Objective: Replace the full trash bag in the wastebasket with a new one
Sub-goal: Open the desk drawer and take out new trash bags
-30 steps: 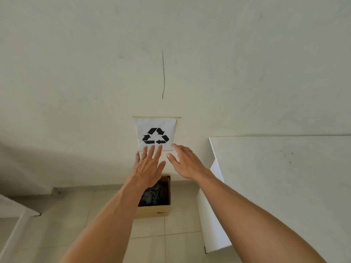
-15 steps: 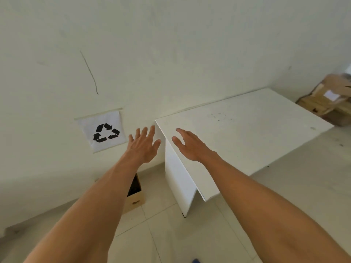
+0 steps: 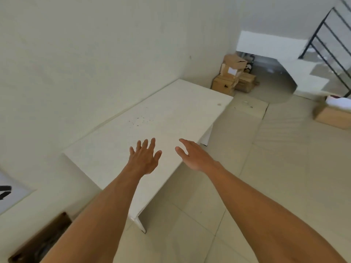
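Grip of left hand (image 3: pixel 145 158): wide open, back of the hand up, fingers straight and fanned, thumb out to the right; it holds nothing.
Grip of right hand (image 3: pixel 195 156): open and relaxed, fingers reaching forward with a slight bend, thumb apart on the left; nothing in it.
Hands together: side by side with a gap between them, both bare arms stretched out, seen against the near end of the white table (image 3: pixel 171 114).
Wastebasket (image 3: pixel 38 242): brown cardboard box on the floor at the near left corner, by the wall, well apart from both hands; its inside is dark and too blurred to make out.
Sign (image 3: pixel 11 194): white sheet with a black mark on the left wall, above the wastebasket, cut off by the frame edge.
Far corner: stacked cardboard boxes (image 3: pixel 231 74) beyond the table's far end.
Right side: low open box (image 3: pixel 332 114) on the floor with something white in it, near a black stair railing (image 3: pixel 330 35).
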A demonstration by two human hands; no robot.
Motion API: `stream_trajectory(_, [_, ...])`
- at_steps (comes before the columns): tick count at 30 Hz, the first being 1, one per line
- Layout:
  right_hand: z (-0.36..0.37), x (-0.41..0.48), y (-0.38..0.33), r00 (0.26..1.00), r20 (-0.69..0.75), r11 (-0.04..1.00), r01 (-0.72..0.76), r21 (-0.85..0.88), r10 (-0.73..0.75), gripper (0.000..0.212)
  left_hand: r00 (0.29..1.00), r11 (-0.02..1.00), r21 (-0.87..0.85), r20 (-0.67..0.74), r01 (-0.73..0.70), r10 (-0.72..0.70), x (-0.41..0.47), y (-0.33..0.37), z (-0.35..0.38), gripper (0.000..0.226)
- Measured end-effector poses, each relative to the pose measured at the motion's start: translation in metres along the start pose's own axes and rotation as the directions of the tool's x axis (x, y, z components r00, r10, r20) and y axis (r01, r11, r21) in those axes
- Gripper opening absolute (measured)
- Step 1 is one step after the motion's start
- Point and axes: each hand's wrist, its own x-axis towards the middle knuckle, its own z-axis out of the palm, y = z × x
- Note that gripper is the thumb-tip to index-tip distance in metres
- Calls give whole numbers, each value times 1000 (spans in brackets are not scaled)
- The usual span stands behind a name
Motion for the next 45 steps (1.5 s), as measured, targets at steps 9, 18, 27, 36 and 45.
stream_trajectory(9, [-119,11,179,979,-126,987,-162,-12,160,66,977,977,-15,38,-211,211,107,191,22,64])
stream_trajectory(18, [-187,76,294,959,-179,975,-221,6,219,64,955,956,9,60,-292,291,231,307,34,65])
stream_trajectory(27, [-268,217,387,963,-116,968,-248,-19,245,63,954,960,-55,112,-273,277,399,402,32,65])
stream_trajectory(36, [-330,350,439,982,-48,983,-181,-26,180,62,977,988,-87,162,-127,140,534,439,22,64])
stream_trajectory(45, [-347,497,485,987,140,988,90,-125,-72,60,986,962,-227,99,154,-134,608,459,66,61])
